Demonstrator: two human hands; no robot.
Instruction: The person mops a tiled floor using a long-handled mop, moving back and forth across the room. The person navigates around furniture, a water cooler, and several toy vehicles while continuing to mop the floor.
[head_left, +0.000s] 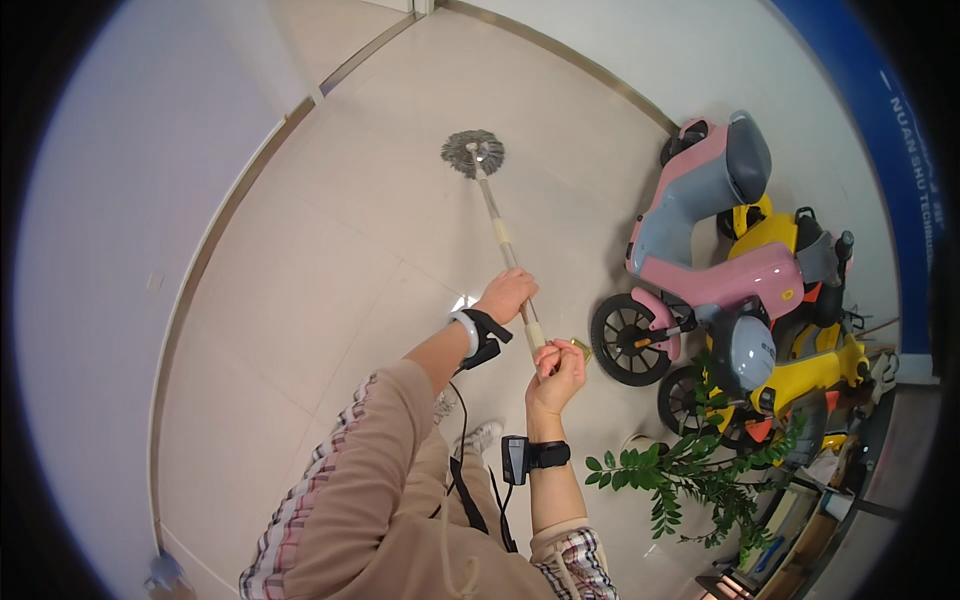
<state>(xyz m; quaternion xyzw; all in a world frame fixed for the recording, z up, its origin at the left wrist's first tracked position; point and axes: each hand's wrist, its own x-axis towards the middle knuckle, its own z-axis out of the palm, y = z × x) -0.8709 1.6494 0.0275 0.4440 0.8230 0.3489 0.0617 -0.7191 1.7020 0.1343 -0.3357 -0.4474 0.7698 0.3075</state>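
Observation:
A mop with a round grey string head lies spread against the tiled floor ahead of me. Its metal pole slants back towards my body. My left hand grips the pole around its middle, knuckles upward. Lower down, near the pole's upper end, my right hand is curled around it with the palm side partly turned up. Both wrists carry black strapped devices with cables. Just beyond my right hand, a small yellowish-green object shows; I cannot tell what it is.
A pink and grey electric scooter stands close on the right, with yellow scooters behind it. A leafy potted plant reaches in at lower right. White walls with a metal skirting bound the floor at left and ahead.

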